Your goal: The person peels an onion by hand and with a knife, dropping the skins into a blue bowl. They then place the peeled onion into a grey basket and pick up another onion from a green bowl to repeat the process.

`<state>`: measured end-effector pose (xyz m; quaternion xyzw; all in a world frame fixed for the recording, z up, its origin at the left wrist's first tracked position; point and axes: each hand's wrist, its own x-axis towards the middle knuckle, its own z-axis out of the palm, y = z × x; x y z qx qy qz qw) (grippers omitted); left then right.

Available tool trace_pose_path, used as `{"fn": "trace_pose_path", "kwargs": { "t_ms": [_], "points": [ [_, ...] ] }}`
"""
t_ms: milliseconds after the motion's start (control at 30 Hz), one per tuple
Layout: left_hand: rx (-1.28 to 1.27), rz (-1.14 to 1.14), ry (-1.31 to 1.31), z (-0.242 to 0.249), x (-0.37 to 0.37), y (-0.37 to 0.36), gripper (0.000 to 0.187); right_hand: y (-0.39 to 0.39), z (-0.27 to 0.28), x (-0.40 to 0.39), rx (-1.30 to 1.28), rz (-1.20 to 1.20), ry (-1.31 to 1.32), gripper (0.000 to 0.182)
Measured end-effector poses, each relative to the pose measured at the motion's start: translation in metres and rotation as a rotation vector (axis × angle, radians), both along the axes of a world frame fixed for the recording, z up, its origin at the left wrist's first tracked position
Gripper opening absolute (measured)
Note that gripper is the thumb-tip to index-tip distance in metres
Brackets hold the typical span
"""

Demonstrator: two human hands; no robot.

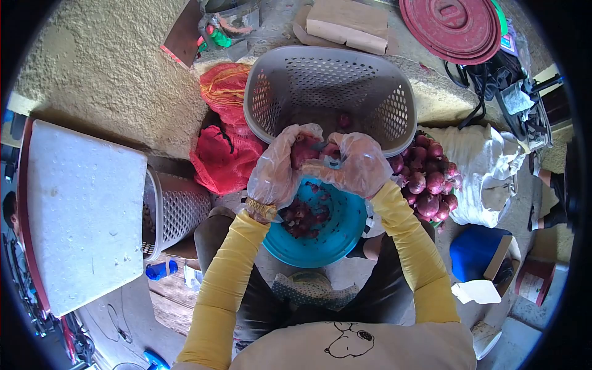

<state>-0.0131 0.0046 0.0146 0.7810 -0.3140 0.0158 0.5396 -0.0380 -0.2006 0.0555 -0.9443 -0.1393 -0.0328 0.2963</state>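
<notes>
My left hand [277, 161], in a clear plastic glove, is closed round a red onion [303, 152]. In a similar glove, my right hand [356, 161] has its fingers curled against another reddish onion piece [331, 152]. Both hands are close together above a blue basin [348, 229], which holds onion skins and scraps [302, 217]. Just beyond them stands a grey perforated basket [330, 65] with one small onion [344, 120] at its bottom. A heap of red onions [434, 182] lies to the right of the basin.
Red mesh sacks [227, 154] lie left of the basket, a white sack [475, 148] right of the onions. A white board [89, 209] and another basket [182, 206] stand at left. A blue container [478, 250] is at lower right, a red lid [453, 24] at upper right.
</notes>
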Motion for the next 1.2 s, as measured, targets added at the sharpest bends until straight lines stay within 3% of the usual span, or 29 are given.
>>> {"fn": "trace_pose_path", "kwargs": {
  "t_ms": [100,233,400,467,900,1200],
  "points": [
    [-0.099,-0.067,0.051,-0.010,0.004,-0.001,0.043,0.000,-0.004,0.000,0.055,-0.010,-0.042,0.067],
    [-0.330,-0.080,0.419,-0.007,0.006,-0.007,0.039,-0.005,-0.011,0.002,0.014,0.022,-0.021,0.062],
    [-0.619,-0.090,0.879,-0.001,0.007,-0.012,0.048,-0.006,-0.014,0.004,0.016,0.048,0.039,0.060],
    [-0.733,-0.093,1.063,0.002,0.007,-0.013,0.054,-0.006,-0.015,0.004,0.054,0.065,-0.037,0.070],
    [-0.654,-0.117,1.016,-0.002,0.008,-0.011,0.054,-0.005,-0.021,0.002,0.039,0.090,-0.130,0.070],
    [-0.717,-0.153,1.030,-0.006,0.007,-0.010,0.054,-0.003,-0.019,0.002,0.124,0.113,0.069,0.060]
  ]
}}
